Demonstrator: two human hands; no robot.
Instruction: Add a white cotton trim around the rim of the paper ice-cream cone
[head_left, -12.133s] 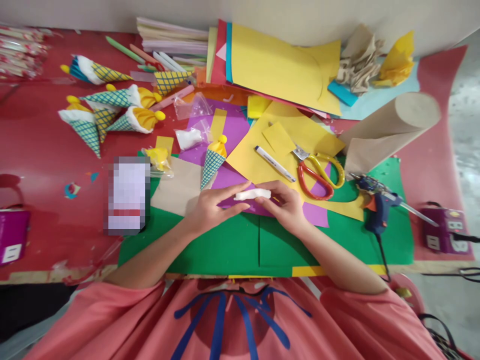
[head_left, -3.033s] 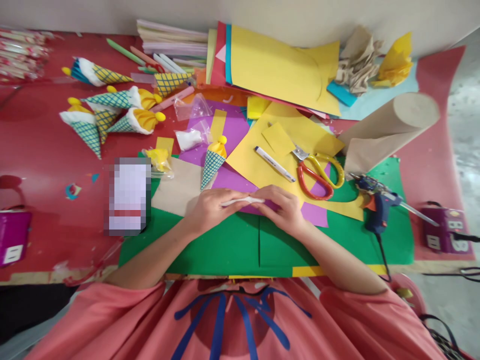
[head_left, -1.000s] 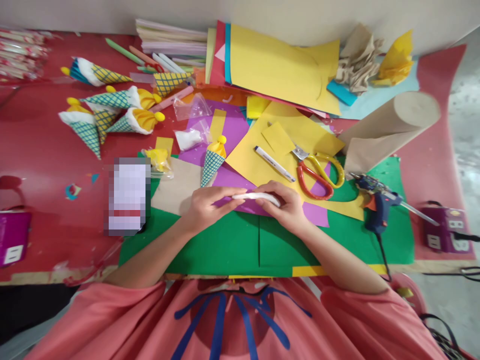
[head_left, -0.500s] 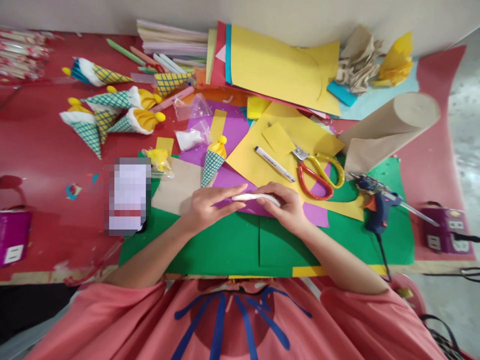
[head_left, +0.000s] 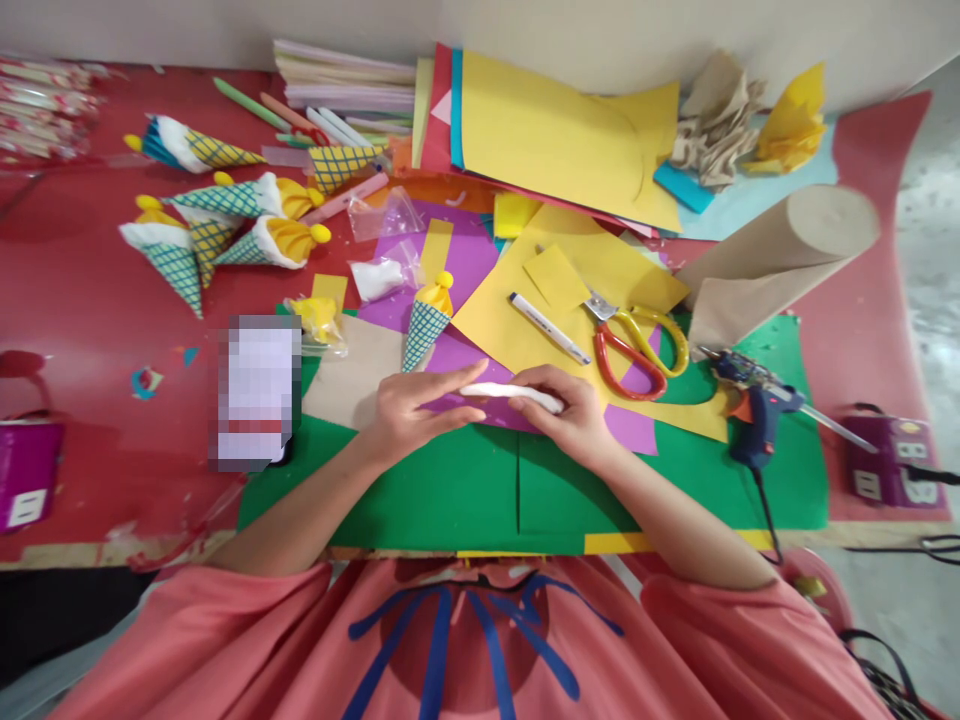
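Observation:
Between my hands is a thin, soft-looking white roll (head_left: 496, 391), perhaps modelling clay. Its right end is pinched between the thumb and fingers of my right hand (head_left: 564, 405). My left hand (head_left: 409, 412) has thumb and forefinger spread on either side of the roll's free left tip, not closed on it. Just beyond my left hand lies a small paper ice-cream cone (head_left: 426, 325) with blue-green lattice, a yellow top and a yellow ball. A white marker (head_left: 550, 328) and red-and-yellow-handled scissors (head_left: 637, 345) lie on yellow sheets (head_left: 487, 305) past my right hand.
At right are a blue glue gun (head_left: 765, 415) and a brown paper roll (head_left: 780, 260). Several finished cones (head_left: 259, 240) lie back left, near a bag of white material (head_left: 382, 275). A blurred phone (head_left: 255, 390) is at left; stacked coloured sheets (head_left: 570, 130) sit behind.
My left hand has shifted slightly left, its thumb and forefinger drawing back from the roll's left end. My right hand keeps its pinch in about the same place.

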